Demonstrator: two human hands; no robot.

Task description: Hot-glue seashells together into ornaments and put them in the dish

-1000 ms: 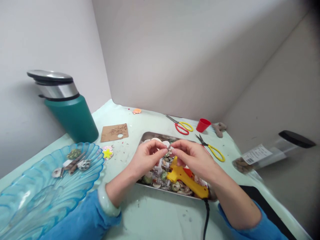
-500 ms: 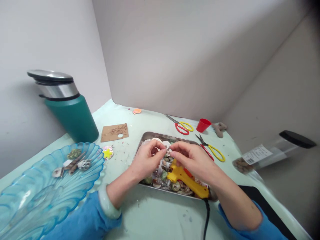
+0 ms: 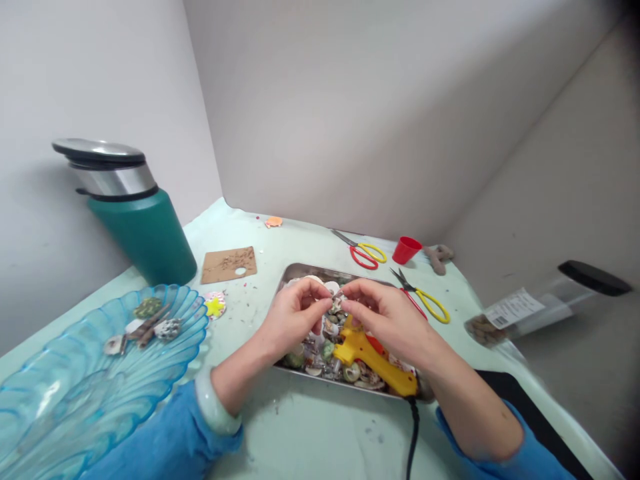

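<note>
Above a metal tray (image 3: 325,380) full of shells and small stones, my left hand (image 3: 295,317) and my right hand (image 3: 387,317) face each other, fingertips pinched and almost touching. Something tiny seems to be between the fingertips, too small to name. A yellow glue gun (image 3: 377,363) with a black cord rests on the tray's contents, just below my right hand. White pieces and shells lie in the tray behind and under the fingers. My hands hide part of the tray's middle.
On the left stand a blue scalloped dish (image 3: 100,400) with several shells and a green bottle (image 3: 145,233). Brown card (image 3: 220,267) lies behind. Two pairs of scissors (image 3: 367,253), a red cup (image 3: 407,250) and a clear jar (image 3: 540,303) are at the back and right.
Almost nothing differs. The fingertips of both hands have shifted slightly, still pinched close together over the tray.
</note>
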